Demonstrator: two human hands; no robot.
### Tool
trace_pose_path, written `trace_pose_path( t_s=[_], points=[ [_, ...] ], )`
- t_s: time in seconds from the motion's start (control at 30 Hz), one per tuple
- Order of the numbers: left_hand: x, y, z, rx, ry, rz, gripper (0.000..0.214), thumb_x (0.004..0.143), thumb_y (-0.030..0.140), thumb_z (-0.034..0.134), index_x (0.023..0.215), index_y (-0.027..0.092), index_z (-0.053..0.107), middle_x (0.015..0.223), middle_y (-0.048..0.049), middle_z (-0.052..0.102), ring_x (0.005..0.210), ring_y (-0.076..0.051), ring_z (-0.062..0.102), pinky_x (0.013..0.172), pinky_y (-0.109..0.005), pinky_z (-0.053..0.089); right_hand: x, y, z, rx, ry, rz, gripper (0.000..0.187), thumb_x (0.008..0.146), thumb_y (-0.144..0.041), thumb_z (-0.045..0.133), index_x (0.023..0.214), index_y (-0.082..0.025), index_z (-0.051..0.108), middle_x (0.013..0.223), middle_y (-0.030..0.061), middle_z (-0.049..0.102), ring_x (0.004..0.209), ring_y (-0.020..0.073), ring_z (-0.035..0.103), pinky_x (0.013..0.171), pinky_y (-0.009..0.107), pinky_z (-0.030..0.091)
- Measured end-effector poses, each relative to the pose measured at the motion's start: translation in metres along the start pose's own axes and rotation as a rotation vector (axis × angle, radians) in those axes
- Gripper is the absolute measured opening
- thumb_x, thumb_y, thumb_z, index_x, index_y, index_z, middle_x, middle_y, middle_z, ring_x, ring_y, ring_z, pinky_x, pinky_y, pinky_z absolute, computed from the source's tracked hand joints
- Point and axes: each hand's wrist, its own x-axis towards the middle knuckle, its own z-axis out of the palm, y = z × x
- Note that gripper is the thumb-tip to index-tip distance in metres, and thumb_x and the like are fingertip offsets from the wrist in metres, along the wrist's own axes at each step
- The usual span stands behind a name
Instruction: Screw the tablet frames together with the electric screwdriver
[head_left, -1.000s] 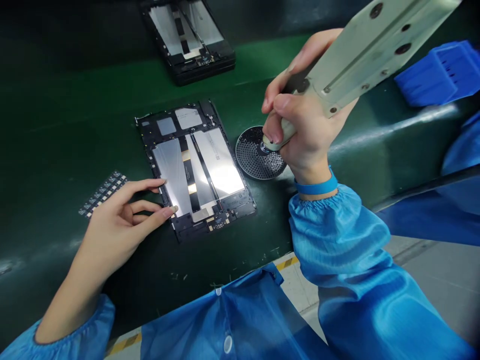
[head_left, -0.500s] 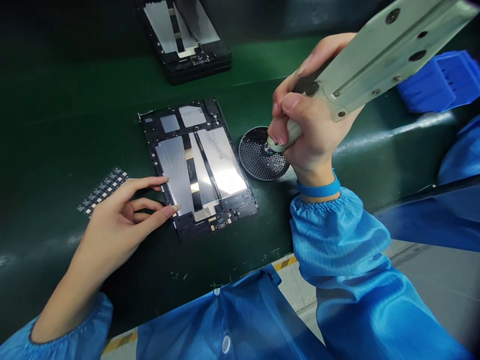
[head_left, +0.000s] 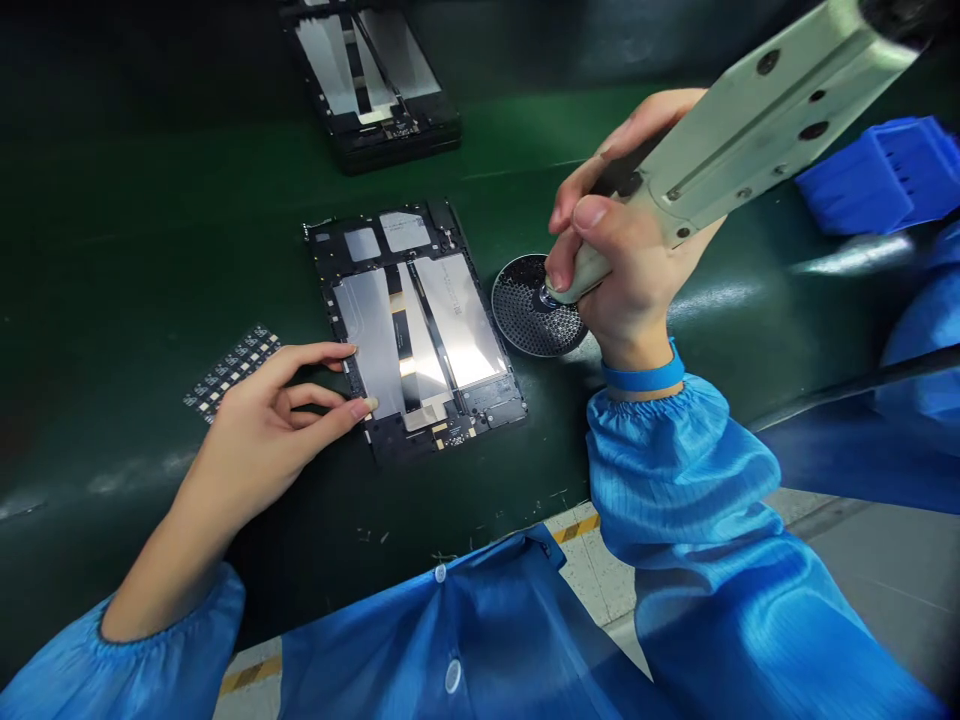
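Fingers of the right hand (head_left: 626,285) were clamped around the cream handle of a pale metal hand tool (head_left: 750,140), whose tip sat over a round black perforated disc (head_left: 529,310) just beyond the fingertips. Fingers of the left hand (head_left: 255,420) lay spread apart, their tips touching the edge of an open tablet frame (head_left: 420,330) with silver panels, and a black pad strip (head_left: 232,370) lay just beside them.
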Motion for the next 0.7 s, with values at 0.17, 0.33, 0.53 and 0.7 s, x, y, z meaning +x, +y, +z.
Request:
trace_pose_path(
  t_s=[0.17, 0.33, 0.53, 0.7],
  points=[
    [0.001, -0.005, 0.0, 0.002, -0.026, 0.05, 0.059, 0.08, 0.046, 0.09, 0.133, 0.027, 0.071, 0.143, -0.0089, 0.067, 0.088, -0.015, 0.075, 0.071, -0.021, 0.067, -0.001, 0.0, -0.003, -0.084, 0.025, 0.004, 0.029, 0.08, -0.037, 0.083, 0.095, -0.034, 0.059, 0.074, -0.0059, 0.059, 0.046, 0.0121, 0.037, 0.035, 0.033, 0.028],
    [0.001, -0.004, 0.001, 0.042, -0.021, 0.033, 0.059, 0.08, 0.049, 0.089, 0.133, 0.028, 0.072, 0.136, -0.0082, 0.071, 0.088, -0.016, 0.075, 0.072, -0.022, 0.067, -0.001, 0.006, -0.007, -0.113, 0.02, -0.001, 0.029, 0.081, -0.039, 0.081, 0.096, -0.034, 0.057, 0.073, -0.0067, 0.058, 0.043, 0.0108, 0.03, 0.037, 0.033, 0.025],
    [0.002, 0.0, 0.001, 0.064, -0.004, 0.004, 0.059, 0.077, 0.051, 0.09, 0.129, 0.029, 0.073, 0.117, -0.0074, 0.077, 0.086, -0.02, 0.077, 0.067, -0.024, 0.065, -0.001, 0.017, -0.009, -0.14, 0.027, -0.057, 0.038, 0.083, -0.059, 0.079, 0.1, -0.034, 0.056, 0.074, -0.0063, 0.056, 0.041, 0.0093, 0.027, 0.037, 0.031, 0.022],
    [0.002, 0.001, 0.001, 0.035, -0.006, -0.03, 0.065, 0.075, 0.055, 0.091, 0.132, 0.028, 0.072, 0.102, -0.0066, 0.078, 0.087, -0.022, 0.077, 0.069, -0.025, 0.066, -0.001, 0.016, -0.006, -0.059, 0.025, -0.098, 0.039, 0.083, -0.058, 0.083, 0.098, -0.031, 0.059, 0.07, -0.0056, 0.053, 0.04, 0.0084, 0.028, 0.033, 0.029, 0.022]
  ],
)
